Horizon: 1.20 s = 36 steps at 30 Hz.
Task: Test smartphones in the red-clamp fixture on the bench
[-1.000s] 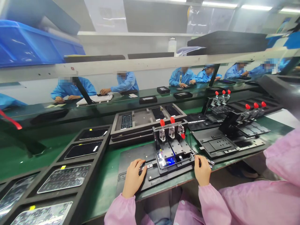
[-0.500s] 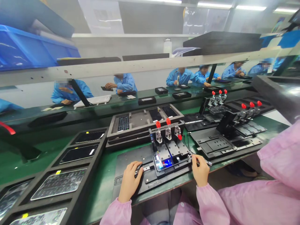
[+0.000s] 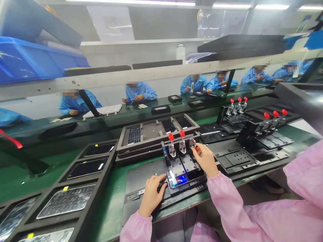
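A black test fixture (image 3: 186, 191) sits on the bench before me, with a lit phone screen (image 3: 174, 181) lying in it under metal press plates (image 3: 189, 163). Three toggle clamps stand along its back; two red handles (image 3: 182, 133) point up. My right hand (image 3: 207, 159) is closed at the rightmost toggle clamp (image 3: 192, 143), fingers around its lowered red handle, which they mostly hide. At the fixture's left side, my left hand (image 3: 152, 195) is closed around a black slide block (image 3: 161, 183) next to the screen's left end.
A black foam tray (image 3: 101, 191) with several screens runs along the left. Behind the fixture is another tray (image 3: 151, 132) with screens and a keypad-like part. More clamp fixtures (image 3: 267, 134) stand at right. Workers in blue (image 3: 140, 91) sit across the bench.
My right hand has moved from the fixture's right front side up to the rightmost clamp. My left hand has shifted right with the slide block, closer to the screen.
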Each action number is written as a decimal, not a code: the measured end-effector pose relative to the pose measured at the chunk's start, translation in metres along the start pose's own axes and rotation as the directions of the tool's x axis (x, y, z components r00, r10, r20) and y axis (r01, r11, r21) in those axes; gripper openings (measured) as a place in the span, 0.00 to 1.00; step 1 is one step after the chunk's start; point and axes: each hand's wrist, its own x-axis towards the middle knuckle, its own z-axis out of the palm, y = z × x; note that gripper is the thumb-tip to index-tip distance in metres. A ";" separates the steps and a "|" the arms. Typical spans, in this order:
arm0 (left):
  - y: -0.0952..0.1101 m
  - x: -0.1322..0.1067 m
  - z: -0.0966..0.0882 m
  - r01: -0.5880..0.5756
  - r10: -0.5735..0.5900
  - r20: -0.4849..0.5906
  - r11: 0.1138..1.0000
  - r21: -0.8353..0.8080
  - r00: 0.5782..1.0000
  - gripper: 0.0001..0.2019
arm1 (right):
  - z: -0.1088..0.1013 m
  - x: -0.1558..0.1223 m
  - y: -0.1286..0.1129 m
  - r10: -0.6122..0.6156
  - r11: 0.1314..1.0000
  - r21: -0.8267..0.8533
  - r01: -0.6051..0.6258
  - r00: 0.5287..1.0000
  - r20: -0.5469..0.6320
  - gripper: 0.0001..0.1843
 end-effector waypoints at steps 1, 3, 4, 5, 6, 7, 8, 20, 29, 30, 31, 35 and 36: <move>-0.001 0.001 0.001 0.005 -0.005 0.000 1.000 -0.003 1.000 0.16 | -0.004 0.002 -0.004 -0.003 1.000 -0.003 0.003 1.000 0.003 0.14; -0.004 0.001 0.002 0.016 -0.016 0.001 1.000 -0.006 1.000 0.16 | -0.012 0.007 -0.013 0.001 1.000 -0.003 -0.001 1.000 -0.005 0.14; -0.005 0.002 0.002 0.021 -0.021 0.001 1.000 -0.006 1.000 0.17 | -0.017 0.012 -0.019 0.012 1.000 0.001 -0.012 1.000 -0.022 0.14; -0.005 0.002 0.003 0.026 -0.026 0.001 1.000 -0.005 1.000 0.17 | -0.020 0.016 -0.025 0.029 1.000 0.006 -0.029 0.998 -0.048 0.13; -0.006 0.002 0.003 0.031 -0.031 0.001 1.000 -0.003 1.000 0.17 | -0.023 0.021 -0.030 0.049 0.999 0.007 -0.048 0.996 -0.079 0.14; -0.006 0.001 0.003 0.035 -0.035 0.000 0.999 0.000 0.999 0.17 | -0.026 0.026 -0.035 0.073 0.997 0.020 -0.071 0.991 -0.114 0.17; -0.006 0.001 0.003 0.040 -0.040 -0.001 0.999 0.003 0.999 0.17 | -0.028 0.029 -0.039 0.102 0.994 0.056 -0.095 0.983 -0.150 0.20; -0.040 -0.031 -0.038 0.153 -0.149 -0.058 0.986 0.072 0.987 0.19 | -0.045 0.006 -0.038 0.314 0.866 0.473 -0.166 0.915 -0.253 0.12; -0.096 -0.089 -0.081 0.308 -0.291 -0.194 0.950 0.061 0.937 0.19 | -0.012 -0.038 -0.073 0.127 0.929 0.369 -0.022 0.956 -0.263 0.05; -0.097 -0.093 -0.081 0.329 -0.316 -0.214 0.944 0.028 0.924 0.20 | -0.005 -0.046 -0.082 0.043 0.936 0.349 0.044 0.971 -0.236 0.04; -0.098 -0.097 -0.081 0.348 -0.341 -0.227 0.938 -0.013 0.912 0.20 | 0.003 -0.054 -0.091 -0.061 0.933 0.339 0.124 0.980 -0.190 0.04; -0.099 -0.106 -0.078 0.395 -0.433 -0.206 0.897 -0.199 0.878 0.22 | 0.042 -0.079 -0.124 -0.460 0.869 0.290 0.400 0.870 0.176 0.13; -0.099 -0.107 -0.078 0.397 -0.447 -0.195 0.884 -0.248 0.873 0.23 | 0.053 -0.083 -0.129 -0.496 0.864 0.253 0.435 0.821 0.282 0.17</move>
